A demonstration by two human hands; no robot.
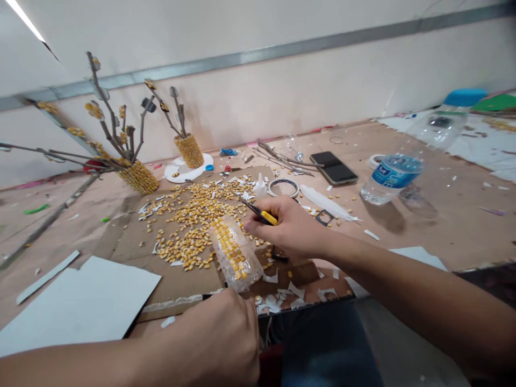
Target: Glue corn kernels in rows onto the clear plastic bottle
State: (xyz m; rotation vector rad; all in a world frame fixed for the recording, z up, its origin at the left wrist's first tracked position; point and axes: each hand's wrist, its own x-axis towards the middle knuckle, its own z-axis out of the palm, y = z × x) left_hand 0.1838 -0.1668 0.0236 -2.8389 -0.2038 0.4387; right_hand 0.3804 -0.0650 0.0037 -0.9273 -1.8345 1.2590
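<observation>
Closest to you, your left hand [228, 333] is curled with its knuckles up, just at the near end of a clear plastic cylinder [236, 252]; its fingertips are hidden, so whether it grips the cylinder cannot be told. The cylinder lies tilted on the cardboard [133, 258], with yellow kernels set in rows along its upper side. White paper scraps [296, 290] lie beside its near end, and a white board [88, 301] lies off to your left, a narrow white strip [48, 277] near it.

Your right hand [286, 226] is above the cylinder's right side, thumb and fingers pinched around a yellow-and-black tool [268, 216] — its dark tip points up and left, over the loose kernels [193, 220] spread across the cardboard.

Just past that hand stand a white nozzle [260, 186] and, beside it, a roll of tape [283, 188]. Farther right are a dark-screened phone [334, 167], lying flat, and a clear bottle [379, 191] with a blue label. Thin twigs [282, 159] lie left of the phone, one reaching its edge.

At the back left, two kernel-covered pots [139, 178] hold upright and spreading branches [116, 129]; the farther pot is on a white disc [173, 173]. Behind everything, a grey band [242, 56] crosses the pale wall [322, 91].
</observation>
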